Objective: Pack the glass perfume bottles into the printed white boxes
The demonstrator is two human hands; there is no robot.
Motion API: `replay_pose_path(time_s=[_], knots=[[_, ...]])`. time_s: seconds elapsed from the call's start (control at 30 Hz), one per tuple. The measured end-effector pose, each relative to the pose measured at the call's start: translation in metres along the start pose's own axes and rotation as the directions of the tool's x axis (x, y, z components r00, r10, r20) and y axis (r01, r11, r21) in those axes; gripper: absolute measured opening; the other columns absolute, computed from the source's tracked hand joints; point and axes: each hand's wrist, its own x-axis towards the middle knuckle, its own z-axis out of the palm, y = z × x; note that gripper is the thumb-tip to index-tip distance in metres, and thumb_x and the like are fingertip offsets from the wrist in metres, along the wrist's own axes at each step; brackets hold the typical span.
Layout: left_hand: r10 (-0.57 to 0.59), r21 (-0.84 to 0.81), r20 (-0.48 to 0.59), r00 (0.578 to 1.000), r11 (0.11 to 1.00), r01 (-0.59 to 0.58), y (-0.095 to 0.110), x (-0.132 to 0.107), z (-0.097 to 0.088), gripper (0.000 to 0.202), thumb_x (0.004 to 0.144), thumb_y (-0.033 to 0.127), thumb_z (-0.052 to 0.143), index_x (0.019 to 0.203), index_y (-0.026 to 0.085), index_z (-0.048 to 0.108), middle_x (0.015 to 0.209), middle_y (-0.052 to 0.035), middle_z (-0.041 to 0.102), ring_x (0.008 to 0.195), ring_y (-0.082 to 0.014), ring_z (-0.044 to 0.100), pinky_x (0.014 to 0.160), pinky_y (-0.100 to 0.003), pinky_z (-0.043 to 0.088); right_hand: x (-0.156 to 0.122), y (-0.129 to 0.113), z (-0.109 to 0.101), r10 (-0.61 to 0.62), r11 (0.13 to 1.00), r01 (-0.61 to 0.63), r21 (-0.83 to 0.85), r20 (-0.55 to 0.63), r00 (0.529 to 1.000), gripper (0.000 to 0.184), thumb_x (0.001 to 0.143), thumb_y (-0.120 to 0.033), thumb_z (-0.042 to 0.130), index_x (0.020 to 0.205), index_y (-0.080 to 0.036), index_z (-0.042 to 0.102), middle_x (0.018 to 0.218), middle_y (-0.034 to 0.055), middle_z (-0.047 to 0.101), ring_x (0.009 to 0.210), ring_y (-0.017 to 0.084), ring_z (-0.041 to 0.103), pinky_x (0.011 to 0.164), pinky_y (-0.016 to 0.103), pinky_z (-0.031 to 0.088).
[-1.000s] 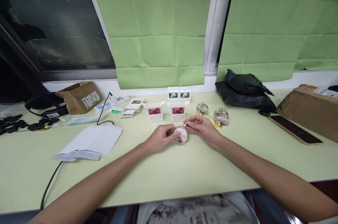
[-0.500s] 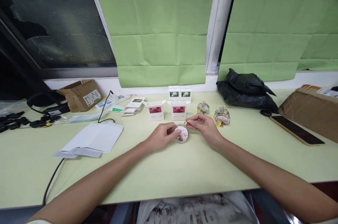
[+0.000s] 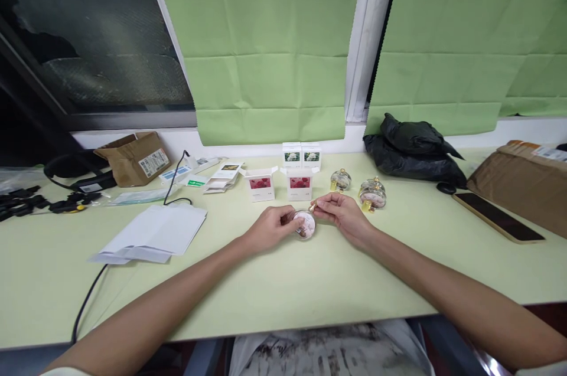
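Observation:
My left hand [image 3: 269, 228] grips a small round glass bottle [image 3: 305, 225] with pale pink contents, held just above the light green table [image 3: 283, 281]. My right hand [image 3: 340, 215] pinches the bottle's small gold cap [image 3: 312, 208] at its upper right. Two similar glass bottles [image 3: 340, 180] [image 3: 371, 194] with gold caps stand just beyond my right hand. Two open white boxes with red pictures [image 3: 260, 185] [image 3: 300, 184] stand behind the held bottle, with two closed white boxes [image 3: 301, 154] further back.
White envelopes [image 3: 153, 234] and a black cable [image 3: 91, 296] lie at the left. A brown cardboard box [image 3: 135, 159] and leaflets [image 3: 224, 178] sit at the back left. A black plastic bag [image 3: 414, 154], a phone [image 3: 496, 216] and a brown parcel [image 3: 522, 184] lie at the right.
Both hands have stayed on the bottle with hardly any shift; my right fingers have closed a little tighter on the gold cap. The view has tilted slightly.

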Motion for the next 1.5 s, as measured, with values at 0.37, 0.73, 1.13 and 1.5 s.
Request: replay_pose_path(time_s=[0.37, 0.73, 1.13, 1.5], knots=[[-0.011, -0.009, -0.011, 1.0, 1.0, 0.011, 0.0011, -0.0005, 0.0003, 0.045, 0.101, 0.056, 0.057, 0.079, 0.017, 0.062, 0.071, 0.0027, 0.053, 0.066, -0.0129, 0.043, 0.06, -0.028, 0.029, -0.003, -0.0036, 0.0038, -0.09, 0.99, 0.088, -0.113, -0.015, 0.996, 0.037, 0.07, -0.046, 0.098, 0.085, -0.02, 0.078, 0.097, 0.0047, 0.081, 0.088, 0.021, 0.079, 0.099, 0.042, 0.065], [0.02, 0.052, -0.02, 1.0, 0.998, -0.018, 0.0011, -0.0006, 0.0007, 0.044, 0.101, 0.055, 0.057, 0.076, 0.018, 0.054, 0.07, 0.0036, 0.049, 0.066, -0.013, 0.042, 0.061, -0.028, 0.028, -0.005, -0.007, 0.0081, -0.196, 0.947, 0.194, -0.255, 0.018, 0.98, 0.039, 0.071, -0.053, 0.094, 0.084, -0.021, 0.077, 0.094, 0.0062, 0.081, 0.087, 0.023, 0.077, 0.09, 0.045, 0.067], [0.034, 0.039, -0.003, 0.999, 0.999, -0.034, 0.0024, -0.0006, -0.0002, 0.041, 0.102, 0.054, 0.056, 0.083, 0.017, 0.062, 0.075, 0.0018, 0.058, 0.068, -0.0142, 0.047, 0.062, -0.028, 0.032, -0.0053, -0.0035, 0.0083, -0.271, 0.91, 0.268, -0.315, 0.034, 0.962, 0.033, 0.079, -0.053, 0.088, 0.085, -0.023, 0.075, 0.097, 0.0074, 0.081, 0.087, 0.026, 0.075, 0.071, 0.039, 0.065], [0.032, 0.056, -0.001, 0.999, 0.998, -0.032, 0.0035, -0.0009, 0.0002, 0.042, 0.102, 0.054, 0.057, 0.081, 0.018, 0.059, 0.074, 0.0026, 0.055, 0.068, -0.0137, 0.045, 0.062, -0.028, 0.031, -0.0087, -0.0059, 0.0038, -0.356, 0.763, 0.353, -0.542, 0.105, 0.929, 0.021, 0.095, -0.045, 0.073, 0.093, -0.024, 0.075, 0.106, 0.0069, 0.08, 0.095, 0.025, 0.073, 0.082, 0.04, 0.06]])
